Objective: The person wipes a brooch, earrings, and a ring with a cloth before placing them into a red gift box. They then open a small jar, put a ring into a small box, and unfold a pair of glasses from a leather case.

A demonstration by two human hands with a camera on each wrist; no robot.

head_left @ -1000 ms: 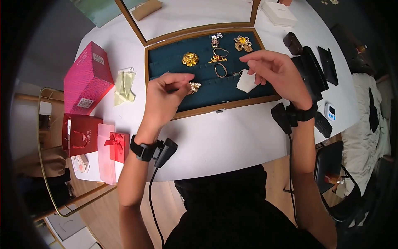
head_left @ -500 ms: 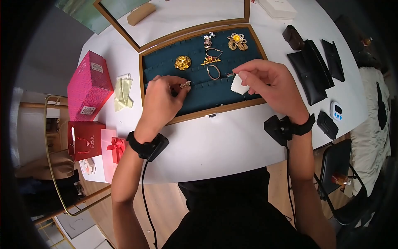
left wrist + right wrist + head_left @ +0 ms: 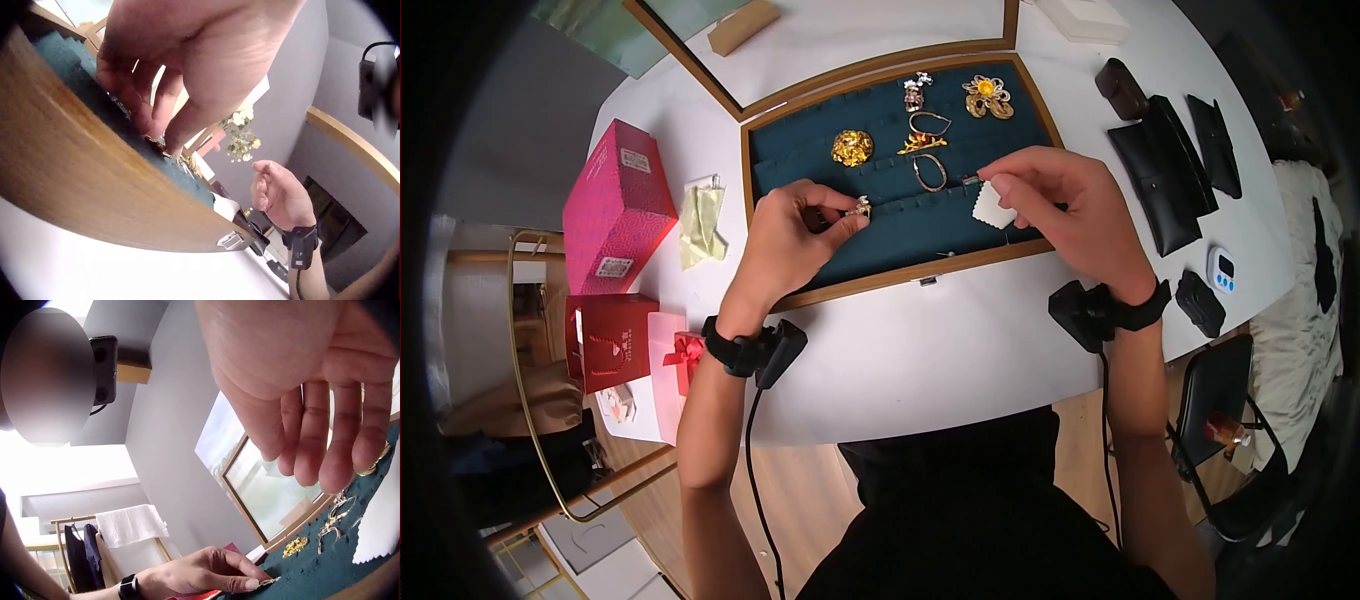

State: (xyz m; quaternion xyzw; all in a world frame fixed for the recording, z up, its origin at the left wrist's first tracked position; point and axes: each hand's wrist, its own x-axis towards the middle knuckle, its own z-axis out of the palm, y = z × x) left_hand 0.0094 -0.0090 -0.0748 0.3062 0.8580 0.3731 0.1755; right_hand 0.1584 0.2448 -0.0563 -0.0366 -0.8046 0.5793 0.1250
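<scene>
My left hand (image 3: 785, 240) pinches a small gold ornament (image 3: 860, 207) between thumb and fingers, low over the teal lining of a wooden-framed case (image 3: 870, 288). In the left wrist view the left hand (image 3: 206, 62) has its fingertips down at the lining. My right hand (image 3: 1090, 215) hovers over the case's right side, fingers loosely bent and holding nothing; a white scalloped cloth (image 3: 992, 207) lies below its fingertips. A round gold brooch (image 3: 852, 148), a flower brooch (image 3: 987, 97) and looped earrings (image 3: 930, 173) lie on the lining.
The glass lid's frame (image 3: 690, 62) stands raised behind the case. A pink box (image 3: 617, 205), a yellow-green cloth (image 3: 701, 222) and a red bag (image 3: 612, 345) are on the left. Black pouches (image 3: 1157, 190) and a small white device (image 3: 1221, 270) are on the right.
The left hand has lowered the ornament towards the lining, keeping its pinch. The right hand has come down and closer to the white cloth. The head view has shifted slightly.
</scene>
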